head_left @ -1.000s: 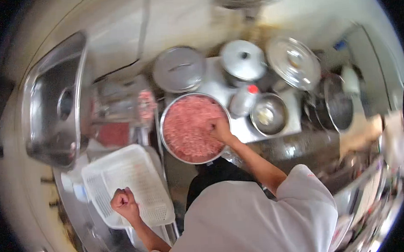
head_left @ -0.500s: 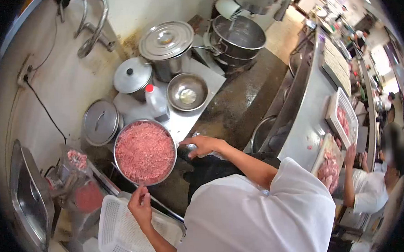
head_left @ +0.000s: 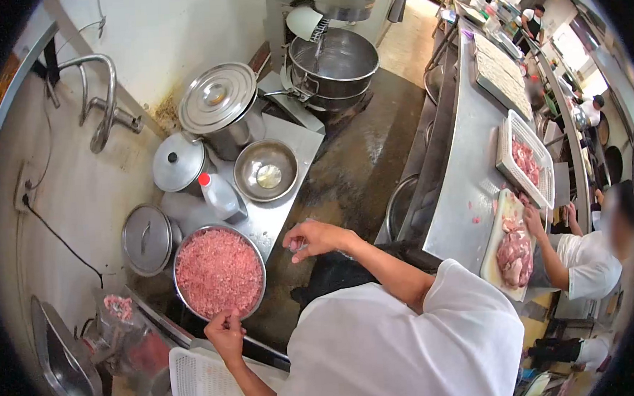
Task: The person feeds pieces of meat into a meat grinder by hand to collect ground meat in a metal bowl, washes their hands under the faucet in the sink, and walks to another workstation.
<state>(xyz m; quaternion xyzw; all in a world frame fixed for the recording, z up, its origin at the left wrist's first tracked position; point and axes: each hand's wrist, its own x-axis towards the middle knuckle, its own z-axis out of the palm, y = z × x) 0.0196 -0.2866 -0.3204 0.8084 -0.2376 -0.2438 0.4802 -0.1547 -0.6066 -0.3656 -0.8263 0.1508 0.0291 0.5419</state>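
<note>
A round steel bowl point(head_left: 264, 278) heaped with pink ground meat point(head_left: 217, 269) stands in front of me on the left. At its near rim is my left hand point(head_left: 226, 334), thumb and fingers pinched together on the edge. My right hand point(head_left: 315, 239) hovers over the floor to the right of the bowl, apart from it. Its fingers curl in around something small and translucent that I cannot make out. Below my left forearm lies a white perforated basket point(head_left: 198, 387). A meat grinder point(head_left: 116, 330) with ground meat at its mouth is left of the bowl.
Lidded pots point(head_left: 216, 97), a red-capped jug point(head_left: 221, 197) and a shallow steel bowl point(head_left: 265, 170) crowd the low table. Behind stands a mixer bowl point(head_left: 335, 57). On the right, a co-worker point(head_left: 578, 263) handles meat on a cutting board point(head_left: 493, 250) at a steel counter point(head_left: 452, 212).
My view has shifted, so the table and pots sit further left. My right hand has drawn away from the bowl's rim and curled its pointing finger. My left hand remains at the near rim.
</note>
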